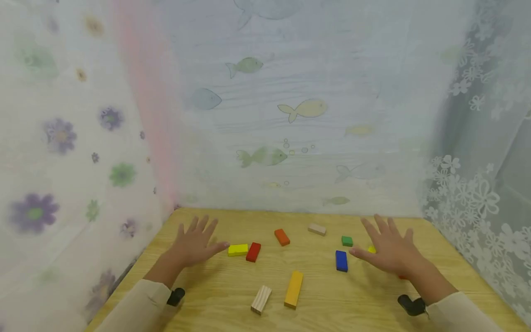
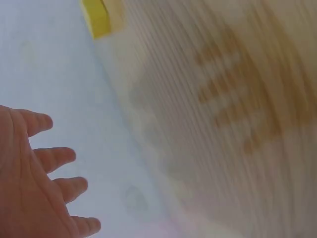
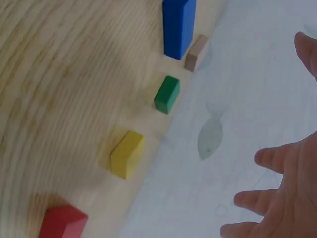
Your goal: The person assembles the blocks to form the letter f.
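Both hands hover over the wooden table with fingers spread, holding nothing. My left hand (image 1: 193, 245) is at the left, its thumb close to a yellow block (image 1: 238, 250) in the head view; a red block (image 1: 253, 252) lies beside that one. My right hand (image 1: 392, 251) is at the right, thumb near a blue block (image 1: 341, 261). It partly hides a second yellow block (image 3: 127, 154) and a second red block (image 3: 63, 222), both plainer in the right wrist view. A green block (image 1: 347, 240) lies just beyond the blue one.
An orange block (image 1: 282, 237) and a plain wood block (image 1: 317, 229) lie toward the back. Nearer the front are a striped wood block (image 1: 261, 299) and a long yellow-orange block (image 1: 293, 289). A fish-print curtain (image 1: 307, 138) hangs behind the table (image 1: 215, 299), with flowered curtains at both sides.
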Tool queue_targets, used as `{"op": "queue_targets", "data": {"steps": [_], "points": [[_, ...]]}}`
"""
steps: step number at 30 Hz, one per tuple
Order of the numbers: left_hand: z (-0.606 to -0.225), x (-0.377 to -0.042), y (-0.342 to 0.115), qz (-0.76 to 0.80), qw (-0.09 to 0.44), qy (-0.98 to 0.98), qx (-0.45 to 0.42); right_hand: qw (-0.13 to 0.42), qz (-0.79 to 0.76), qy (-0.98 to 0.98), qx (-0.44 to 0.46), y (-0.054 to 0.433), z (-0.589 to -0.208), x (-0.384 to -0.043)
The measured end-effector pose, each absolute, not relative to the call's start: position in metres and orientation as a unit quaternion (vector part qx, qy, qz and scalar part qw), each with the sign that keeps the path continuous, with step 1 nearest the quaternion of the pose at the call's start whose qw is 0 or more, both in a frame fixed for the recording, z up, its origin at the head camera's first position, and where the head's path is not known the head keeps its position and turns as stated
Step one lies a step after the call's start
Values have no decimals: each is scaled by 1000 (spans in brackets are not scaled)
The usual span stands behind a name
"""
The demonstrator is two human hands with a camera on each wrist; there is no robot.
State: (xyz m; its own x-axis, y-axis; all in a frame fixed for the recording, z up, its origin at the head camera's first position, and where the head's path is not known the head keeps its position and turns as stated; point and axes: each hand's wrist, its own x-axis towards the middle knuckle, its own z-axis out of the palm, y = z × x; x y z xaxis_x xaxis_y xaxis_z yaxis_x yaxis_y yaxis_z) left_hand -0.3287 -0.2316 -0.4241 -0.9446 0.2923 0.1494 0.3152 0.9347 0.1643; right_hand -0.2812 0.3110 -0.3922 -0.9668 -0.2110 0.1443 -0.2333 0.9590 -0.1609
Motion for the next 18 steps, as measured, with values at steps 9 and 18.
{"op": "queue_targets", "data": {"steps": [9, 18], "points": [[-430, -321, -209, -164, 39, -960, -225, 87, 116, -981, 127, 283, -406, -279], [-433, -311, -178, -247, -27, -929, -272, 96, 150, -970, 163, 256, -411, -270]]}}
